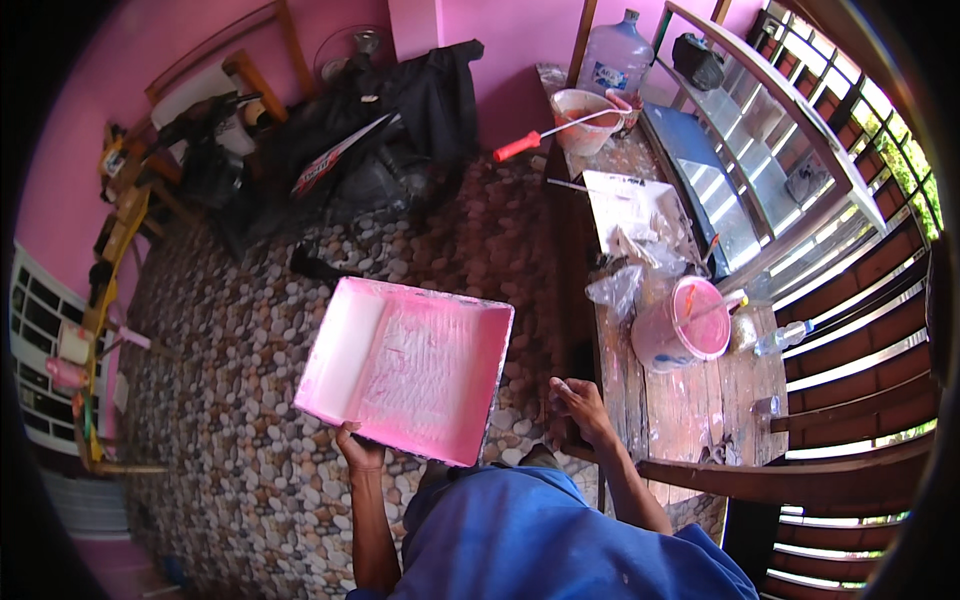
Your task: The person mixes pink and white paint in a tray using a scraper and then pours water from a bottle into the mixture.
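Note:
My left hand grips the near left edge of a paint tray, with the thumb over the rim. The tray is white inside, smeared with pink paint, and has a ribbed floor; it hangs tilted in front of me above the floor. My right hand is beside the wooden table's near left edge, its fingers curled together. Whether anything small is in those fingers is hidden. On the table, nearest to this hand, stands a pink paint bucket with a stick or brush handle across its mouth.
The wooden table also bears a white tray, a plastic bag, a paint roller with red handle on a small bucket, and a water jug. Black sheeting lies at the back; a glass cabinet stands right.

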### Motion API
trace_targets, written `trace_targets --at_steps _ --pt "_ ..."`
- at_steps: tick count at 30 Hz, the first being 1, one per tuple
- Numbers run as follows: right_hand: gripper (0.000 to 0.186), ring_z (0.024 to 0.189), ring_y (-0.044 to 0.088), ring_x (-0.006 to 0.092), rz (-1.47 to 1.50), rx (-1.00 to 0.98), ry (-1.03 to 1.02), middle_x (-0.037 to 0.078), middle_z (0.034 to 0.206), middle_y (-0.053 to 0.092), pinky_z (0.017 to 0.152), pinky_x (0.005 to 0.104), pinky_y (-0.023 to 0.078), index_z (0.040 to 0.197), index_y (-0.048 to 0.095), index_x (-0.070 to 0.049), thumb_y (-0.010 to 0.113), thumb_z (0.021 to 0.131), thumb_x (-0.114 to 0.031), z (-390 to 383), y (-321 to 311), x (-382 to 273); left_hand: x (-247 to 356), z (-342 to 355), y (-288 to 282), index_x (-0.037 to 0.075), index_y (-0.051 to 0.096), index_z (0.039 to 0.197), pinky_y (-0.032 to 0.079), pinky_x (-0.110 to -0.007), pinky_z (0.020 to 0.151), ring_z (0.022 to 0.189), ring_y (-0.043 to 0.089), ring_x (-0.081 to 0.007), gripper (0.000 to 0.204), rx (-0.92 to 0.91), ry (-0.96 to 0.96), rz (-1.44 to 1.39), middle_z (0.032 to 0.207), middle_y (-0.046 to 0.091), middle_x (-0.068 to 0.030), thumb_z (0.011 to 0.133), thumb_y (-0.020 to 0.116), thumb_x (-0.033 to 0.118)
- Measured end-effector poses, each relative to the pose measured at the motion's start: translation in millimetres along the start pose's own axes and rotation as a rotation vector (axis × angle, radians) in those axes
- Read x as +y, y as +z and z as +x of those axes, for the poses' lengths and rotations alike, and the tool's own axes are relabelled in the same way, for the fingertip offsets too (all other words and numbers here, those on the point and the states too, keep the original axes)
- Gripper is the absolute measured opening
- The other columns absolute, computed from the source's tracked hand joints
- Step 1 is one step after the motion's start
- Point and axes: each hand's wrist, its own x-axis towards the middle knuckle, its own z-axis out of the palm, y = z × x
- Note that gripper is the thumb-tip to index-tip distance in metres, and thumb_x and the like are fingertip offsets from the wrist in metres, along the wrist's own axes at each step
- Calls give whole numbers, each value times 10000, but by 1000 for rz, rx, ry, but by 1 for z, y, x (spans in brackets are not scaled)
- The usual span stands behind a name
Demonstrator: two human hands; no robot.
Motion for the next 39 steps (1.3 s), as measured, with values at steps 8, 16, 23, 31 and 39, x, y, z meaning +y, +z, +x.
trace_targets --at_steps 8,16,23,31,39 --pt "277 721 592 92 161 139 -128 22 836 624 650 226 497 1023 616 -25 683 848 -229 148 55 -113 63 149 31 19 543 1127 480 -412 880 980 562 -287 546 -9 -113 -27 1037 588 -90 587 565 93" --pt "297 694 543 62 189 316 -359 -28 745 549 657 209 468 927 614 -36 723 822 -292 349 44 -223 85 248 79 15 520 1160 489 -418 845 969 566 -279 541 -36 -57 33 1045 585 -92 636 567 141" --pt "303 469 405 73 363 389 -151 -43 587 380 422 214 335 765 500 -143 767 774 -286 513 8 -258 85 315 117 1 486 1203 445 -433 930 1045 537 -289 605 67 35 -5 1110 562 -112 626 570 162" --pt "168 655 566 207 424 390 -531 31 726 543 614 372 508 807 531 -106 699 805 -103 626 -40 -198 90 359 152 2 501 1205 402 -430 990 1084 518 -301 650 103 145 -95 1132 565 -111 572 576 127" --pt "155 561 477 94 269 414 -737 -31 691 495 494 252 400 788 546 -106 600 882 -218 635 -25 -158 111 362 138 7 490 1203 400 -446 997 1094 520 -302 625 254 276 -193 1123 573 -122 596 583 120"
